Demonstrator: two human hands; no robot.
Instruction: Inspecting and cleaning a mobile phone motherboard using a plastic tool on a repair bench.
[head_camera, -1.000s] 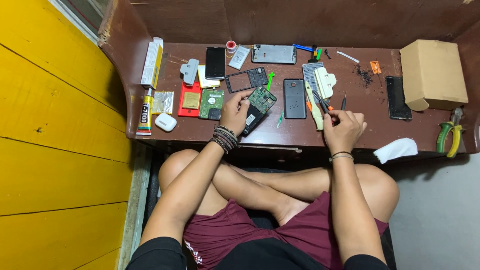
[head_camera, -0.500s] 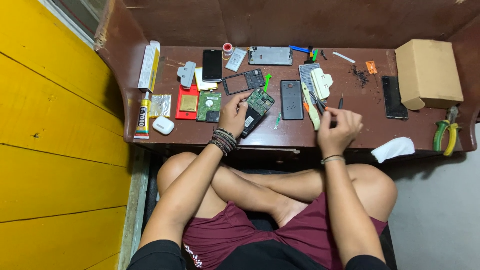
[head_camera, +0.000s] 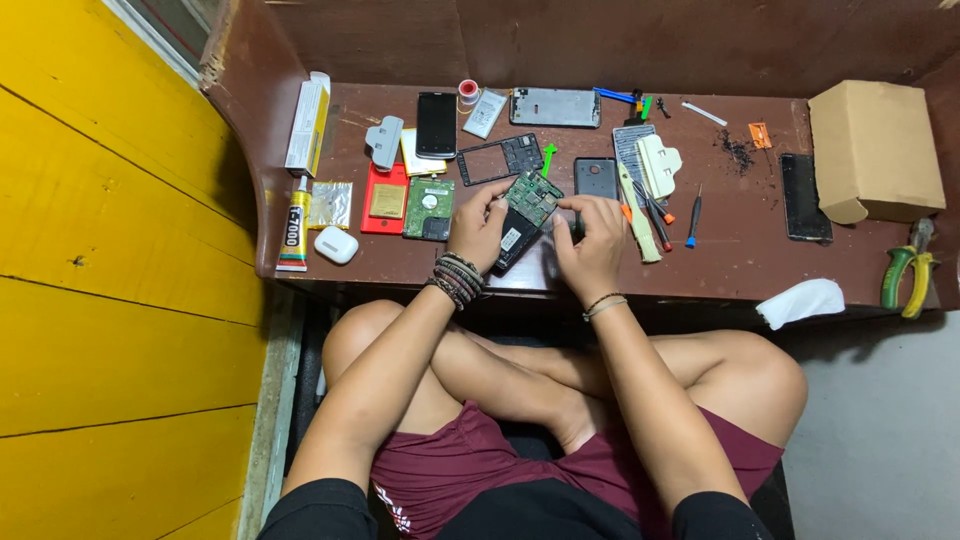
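Head view: left hand (head_camera: 478, 225) pinches the opened phone (head_camera: 522, 220) by its left edge, steadying it near the table's (head_camera: 760, 250) near edge. Right hand (head_camera: 592, 240) curls over its right side, fingertips on it; screwdrivers (head_camera: 660, 215) lie just right.

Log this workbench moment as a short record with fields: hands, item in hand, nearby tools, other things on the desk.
Left hand: grips the opened phone from its left side.
Right hand: fingers rest on the phone's right edge.
Item in hand: opened phone, green circuit board showing, lying tilted on the brown desk.
Nearby tools: screwdrivers right of the right hand; blue-handled screwdriver further right.
Left of the hands: green hard drive board, red tray, white earbud case, glue tube.
Far right: cardboard box, green-handled pliers, white cloth.
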